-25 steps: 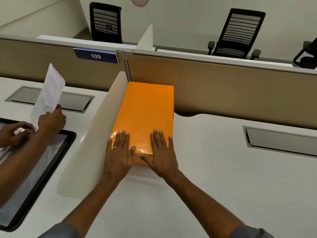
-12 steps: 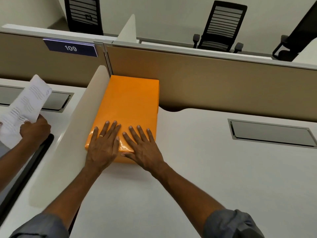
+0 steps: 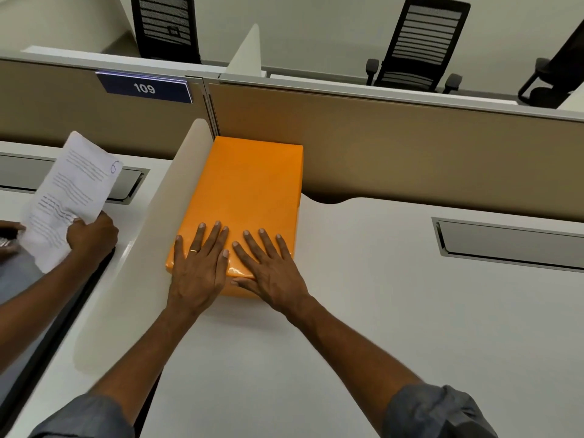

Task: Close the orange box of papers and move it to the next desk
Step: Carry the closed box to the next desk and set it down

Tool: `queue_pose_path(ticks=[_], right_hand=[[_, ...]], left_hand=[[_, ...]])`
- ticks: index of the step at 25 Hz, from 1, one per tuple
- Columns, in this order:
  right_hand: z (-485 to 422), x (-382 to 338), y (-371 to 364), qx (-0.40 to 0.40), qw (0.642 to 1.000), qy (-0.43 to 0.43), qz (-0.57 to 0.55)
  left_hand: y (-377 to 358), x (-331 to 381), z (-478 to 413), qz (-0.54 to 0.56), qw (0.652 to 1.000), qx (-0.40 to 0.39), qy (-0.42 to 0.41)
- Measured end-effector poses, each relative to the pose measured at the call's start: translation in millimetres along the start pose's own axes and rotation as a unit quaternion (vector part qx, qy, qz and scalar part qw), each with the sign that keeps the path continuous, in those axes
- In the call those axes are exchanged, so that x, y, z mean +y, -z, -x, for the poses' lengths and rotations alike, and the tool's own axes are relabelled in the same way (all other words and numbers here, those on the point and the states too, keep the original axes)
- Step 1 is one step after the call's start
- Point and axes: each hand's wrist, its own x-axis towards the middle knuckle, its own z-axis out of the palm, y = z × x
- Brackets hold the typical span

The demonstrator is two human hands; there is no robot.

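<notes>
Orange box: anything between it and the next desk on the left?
Yes. The cream divider panel stands along the orange box's left side. Beyond it, another person's hand holds papers. Left hand and right hand lie flat on the box.

Head-worn view, angled down, close over white desk (image 3: 363, 311)

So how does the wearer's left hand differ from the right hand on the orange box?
The left hand wears a ring and sits by the divider side of the orange box; the right hand shows no ring and sits toward the open desk. The left hand's fingers lie closer together, the right's more spread. Both rest flat, palms down, on the near end of the closed lid, thumbs almost meeting.
</notes>
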Motion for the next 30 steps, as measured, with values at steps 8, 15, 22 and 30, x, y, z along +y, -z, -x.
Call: queue_pose_path(ticks=[8,15,22,30], right_hand=[[11,12,1,0.007,0.998,0.057,0.018],[33,13,-1,0.012,0.995,0.097,0.016],[64,15,2,0.047,0.996,0.061,0.038],[41,-9,5,0.017,0.997,-0.069,-0.034]], left_hand=[[1,19,18,0.013,0.999,-0.006,0.037],[3,34,49,0.008,0.999,-0.009,0.045],[8,49,68,0.010,0.999,-0.016,0.041],[10,18,25,0.006,0.999,-0.045,0.010]])
